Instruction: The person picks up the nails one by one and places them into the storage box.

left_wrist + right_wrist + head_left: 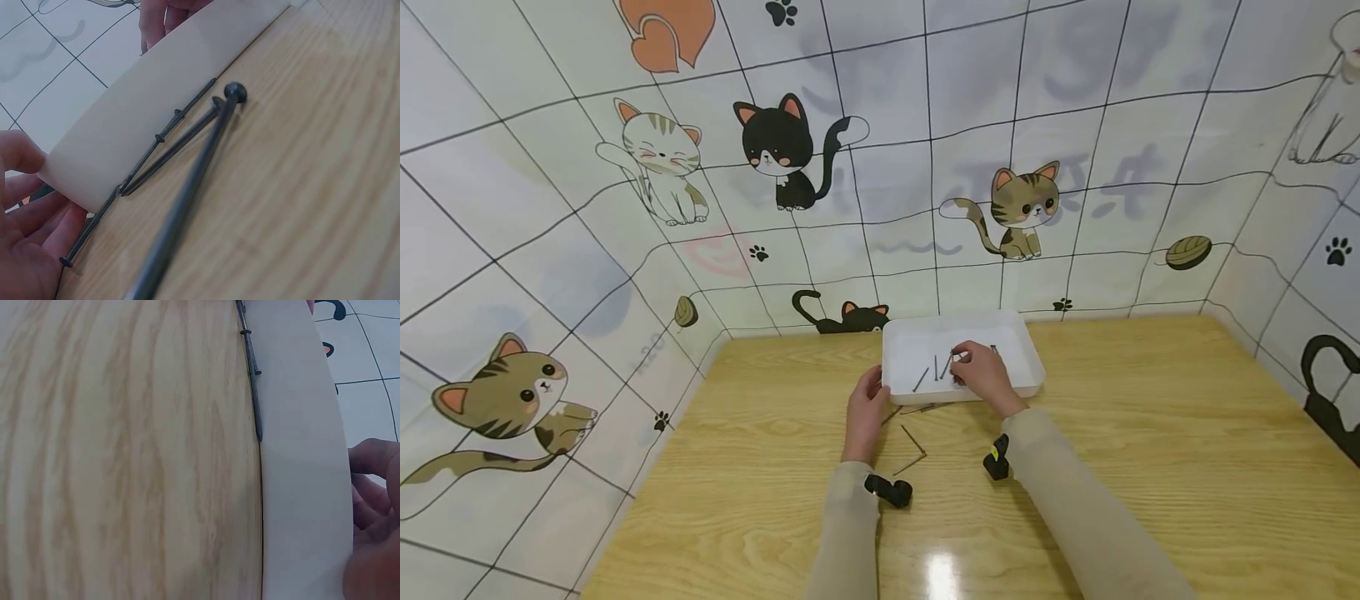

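A shallow white tray [898, 333] sits on the wooden table against the back wall. My left hand [867, 412] grips its front left corner, with the thumb side at the rim and other fingers against the outer wall. Over the inside of the tray, my right hand [983, 373] has thumb and fingers curled together and pinches a dark nail [947, 365] near its head. More nails [921, 379] lie spread on the tray floor to the left of that hand. In the right wrist view, the tray's wall [306, 487] hides the right fingertips.
Two nails [913, 440] form a V on the table in front of the tray, between the forearms. Several others [144, 162] lie along the foot of the tray's front wall. A cat-patterned wall [895, 192] closes off the back and sides.
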### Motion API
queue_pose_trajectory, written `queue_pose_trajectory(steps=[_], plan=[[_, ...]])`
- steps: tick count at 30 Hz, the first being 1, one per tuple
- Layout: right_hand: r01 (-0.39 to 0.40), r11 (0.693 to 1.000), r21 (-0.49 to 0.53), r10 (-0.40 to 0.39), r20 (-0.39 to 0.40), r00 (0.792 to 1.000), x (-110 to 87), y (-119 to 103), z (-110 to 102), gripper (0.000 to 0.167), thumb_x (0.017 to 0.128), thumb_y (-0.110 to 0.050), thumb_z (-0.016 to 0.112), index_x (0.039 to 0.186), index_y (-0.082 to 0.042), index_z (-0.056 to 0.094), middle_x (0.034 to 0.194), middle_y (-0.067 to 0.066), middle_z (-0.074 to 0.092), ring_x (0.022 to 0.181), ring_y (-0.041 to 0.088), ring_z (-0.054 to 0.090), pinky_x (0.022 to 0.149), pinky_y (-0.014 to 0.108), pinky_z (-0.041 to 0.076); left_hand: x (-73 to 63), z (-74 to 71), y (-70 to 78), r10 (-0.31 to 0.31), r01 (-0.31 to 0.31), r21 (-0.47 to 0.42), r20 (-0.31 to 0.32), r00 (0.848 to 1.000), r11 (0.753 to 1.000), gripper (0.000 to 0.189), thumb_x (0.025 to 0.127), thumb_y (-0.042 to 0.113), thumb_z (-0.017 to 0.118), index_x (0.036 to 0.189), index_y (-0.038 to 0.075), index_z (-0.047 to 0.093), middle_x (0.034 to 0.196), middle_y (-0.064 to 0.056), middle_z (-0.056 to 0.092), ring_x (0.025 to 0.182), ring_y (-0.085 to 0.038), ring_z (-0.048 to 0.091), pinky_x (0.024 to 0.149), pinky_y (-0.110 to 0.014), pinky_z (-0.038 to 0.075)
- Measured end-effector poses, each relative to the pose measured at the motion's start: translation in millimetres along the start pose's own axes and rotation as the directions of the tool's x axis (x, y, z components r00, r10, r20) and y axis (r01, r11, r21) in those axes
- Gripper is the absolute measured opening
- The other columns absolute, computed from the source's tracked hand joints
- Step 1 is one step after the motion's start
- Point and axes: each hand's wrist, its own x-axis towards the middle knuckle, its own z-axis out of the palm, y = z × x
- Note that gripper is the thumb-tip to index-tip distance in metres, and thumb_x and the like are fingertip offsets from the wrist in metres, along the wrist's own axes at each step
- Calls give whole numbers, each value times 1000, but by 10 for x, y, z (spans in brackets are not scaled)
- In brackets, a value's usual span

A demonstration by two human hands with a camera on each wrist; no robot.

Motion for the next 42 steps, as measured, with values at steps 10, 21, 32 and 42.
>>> queue_pose_trajectory(steps=[10,21,32,42], plan=[[2,990,-143,0,8,1000,20,69,-5,34,81,-9,53,115,-3,55,84,7,63,63,20,58,64,35,43,-13,24,29,-2,2,18,2,1000,1000,42,91,16,47,133,14,43,133,-4,44,115,-20,44,95,-40,33],[5,962,-273,3,31,1000,-13,13,40,36,78,-5,54,114,-2,56,85,7,63,63,18,54,54,31,41,-19,-1,9,-15,15,17,-8,1000,1000,42,91,17,48,133,15,43,133,-3,45,114,-17,44,96,-40,33],[13,941,-338,14,78,997,-7,17,15,33,79,-8,58,111,-2,57,88,9,63,69,19,54,57,33,42,-12,14,7,-11,11,10,4,1000,1000,42,91,16,48,132,14,43,132,-3,45,115,-17,44,96,-39,33],[12,924,-382,31,105,994,19,3,14,32,80,-9,59,111,-1,59,97,12,62,73,20,55,65,36,44,0,21,-14,-5,5,4,-1,1000,1000,42,90,15,48,131,12,45,132,-4,45,116,-21,43,96,-39,34]])
